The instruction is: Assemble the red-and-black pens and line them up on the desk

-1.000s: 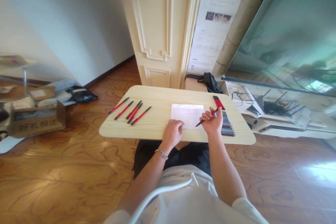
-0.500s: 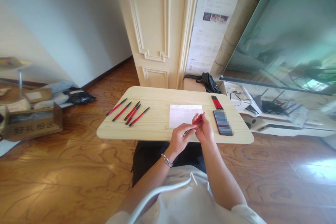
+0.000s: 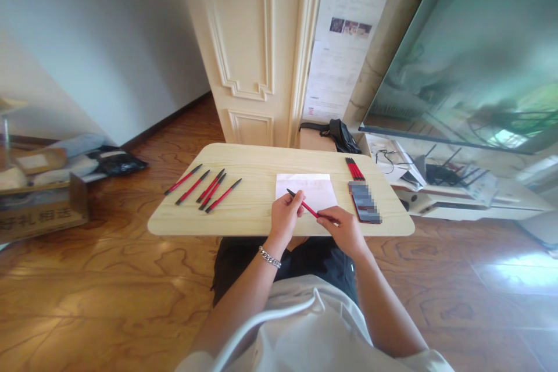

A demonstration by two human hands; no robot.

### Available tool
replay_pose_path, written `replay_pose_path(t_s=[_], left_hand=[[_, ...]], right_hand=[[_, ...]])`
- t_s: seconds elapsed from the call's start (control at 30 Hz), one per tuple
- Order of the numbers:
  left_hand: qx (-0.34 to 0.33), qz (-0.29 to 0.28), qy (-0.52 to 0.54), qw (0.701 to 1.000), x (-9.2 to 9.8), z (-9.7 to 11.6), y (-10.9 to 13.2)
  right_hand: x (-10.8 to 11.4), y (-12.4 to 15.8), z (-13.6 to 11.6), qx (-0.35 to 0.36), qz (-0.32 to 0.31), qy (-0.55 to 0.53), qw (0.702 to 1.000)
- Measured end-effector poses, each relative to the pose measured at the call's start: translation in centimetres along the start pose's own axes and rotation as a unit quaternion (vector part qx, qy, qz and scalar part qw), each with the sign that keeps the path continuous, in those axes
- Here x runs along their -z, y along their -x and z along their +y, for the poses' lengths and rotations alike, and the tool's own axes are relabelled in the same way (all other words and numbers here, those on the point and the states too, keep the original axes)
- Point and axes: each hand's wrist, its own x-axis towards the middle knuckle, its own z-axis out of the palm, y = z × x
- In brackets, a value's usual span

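Between my two hands is a red pen [image 3: 310, 208] with a black tip, slanting over the near edge of a white sheet of paper [image 3: 304, 182]. My left hand [image 3: 286, 215] pinches it close to the black tip, which points up and left. The lower right end sits in the closed fingers of my right hand [image 3: 342, 228]. To the left, several red and black pens [image 3: 213, 190] lie slanted on the table. A tight row of similar pens [image 3: 354, 168] rests at the far right, behind a phone [image 3: 365, 202].
The small pale wooden table [image 3: 244, 160] has rounded corners. Beyond it stand a cream door panel [image 3: 248, 40], a black bag [image 3: 342, 135] and a low cabinet [image 3: 462, 197] under a large screen [image 3: 471, 58]. An open cardboard box [image 3: 43, 215] with parcels is on the floor at left.
The pen has turned, so its black tip now points up and left. My hands have moved apart along it, the right one turning palm down. The view has shifted slightly right.
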Motion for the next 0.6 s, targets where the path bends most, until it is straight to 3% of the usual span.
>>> replay_pose_path(t_s=[0.2, 0.3, 0.47, 0.6], left_hand=[[-0.005, -0.033, 0.008, 0.999, -1.3, 0.6, -0.4], [-0.011, -0.064, -0.003, 0.998, -1.0, 0.6, -0.8], [-0.084, -0.027, -0.065, 0.994, 1.0, -0.2, -1.0], [-0.104, -0.001, -0.099, 0.990, 2.4, -1.4, -0.9]], right_hand=[[0.7, 0.4, -0.5, 0.018, 0.009, 0.027, 0.999], [1.7, -0.9, 0.5, 0.023, 0.040, 0.068, 0.997], [5.2, -7.1, 4.3, -0.029, 0.126, 0.208, 0.970], [7.5, -13.1, 7.0, -0.159, 0.116, 0.352, 0.915]])
